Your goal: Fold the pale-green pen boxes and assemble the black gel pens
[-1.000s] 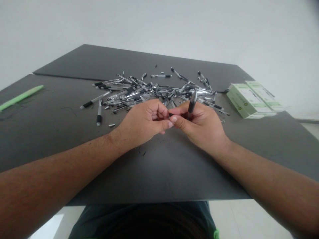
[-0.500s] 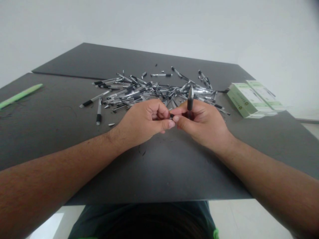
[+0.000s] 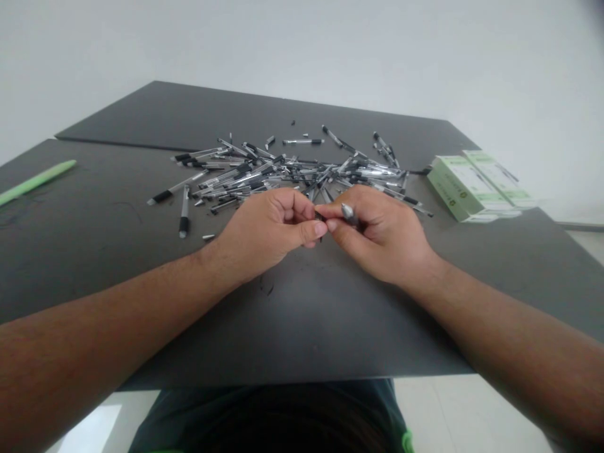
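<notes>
My left hand (image 3: 268, 233) and my right hand (image 3: 391, 236) meet over the table, fingertips nearly touching. Between the thumbs and forefingers of both is a small dark piece (image 3: 319, 217), mostly covered, its kind too small to make out. My right hand also keeps a pen (image 3: 350, 214) tucked in its fingers; the silver conical tip points up toward me, and the rest is hidden in the hand. Just beyond both hands lies a loose pile of clear pens with black grips (image 3: 264, 173).
Green and white boxes (image 3: 467, 189) stand at the right of the dark table (image 3: 283, 340). A long light-green object (image 3: 38, 181) lies at the far left. One pen (image 3: 184, 214) and a small silver tip (image 3: 208, 237) lie beside my left wrist.
The pen in my right hand has swung from upright to leaning, its tip now lower and further left. Both hands stay together, with the small dark piece still between the fingertips.
</notes>
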`<state>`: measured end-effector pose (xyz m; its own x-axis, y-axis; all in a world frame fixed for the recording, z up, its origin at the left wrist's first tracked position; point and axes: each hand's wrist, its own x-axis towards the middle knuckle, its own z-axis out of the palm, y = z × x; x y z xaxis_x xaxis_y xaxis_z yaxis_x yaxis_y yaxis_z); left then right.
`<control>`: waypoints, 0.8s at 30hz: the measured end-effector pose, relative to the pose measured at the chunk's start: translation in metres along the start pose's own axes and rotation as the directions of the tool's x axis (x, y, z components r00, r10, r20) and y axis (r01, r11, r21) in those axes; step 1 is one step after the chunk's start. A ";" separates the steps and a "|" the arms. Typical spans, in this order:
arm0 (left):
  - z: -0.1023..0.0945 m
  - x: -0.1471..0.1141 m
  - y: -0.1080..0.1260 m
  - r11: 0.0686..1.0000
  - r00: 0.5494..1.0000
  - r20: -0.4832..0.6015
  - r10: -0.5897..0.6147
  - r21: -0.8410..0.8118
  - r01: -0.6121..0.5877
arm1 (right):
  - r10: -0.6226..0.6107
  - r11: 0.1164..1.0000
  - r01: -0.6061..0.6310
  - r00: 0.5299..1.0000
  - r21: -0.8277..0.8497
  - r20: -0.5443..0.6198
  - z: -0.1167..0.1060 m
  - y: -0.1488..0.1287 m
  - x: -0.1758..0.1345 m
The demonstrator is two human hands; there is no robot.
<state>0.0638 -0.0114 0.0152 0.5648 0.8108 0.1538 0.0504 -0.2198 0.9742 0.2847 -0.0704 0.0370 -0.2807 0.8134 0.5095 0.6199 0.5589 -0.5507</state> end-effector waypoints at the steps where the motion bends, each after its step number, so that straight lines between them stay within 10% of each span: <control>1: 0.000 0.001 0.000 1.000 1.000 -0.002 0.012 -0.004 -0.012 | 0.000 1.000 0.000 1.000 0.004 0.001 0.000 0.000 0.000; 24: -0.002 0.005 -0.002 0.988 0.979 -0.162 0.121 -0.076 -0.134 | 0.317 0.939 -0.323 0.946 0.116 0.066 0.011 -0.003 -0.002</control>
<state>0.0648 -0.0062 0.0147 0.4256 0.8555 0.2948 -0.0884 -0.2849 0.9545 0.2751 -0.0717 0.0308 -0.1170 0.9574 0.2640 0.5876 0.2811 -0.7588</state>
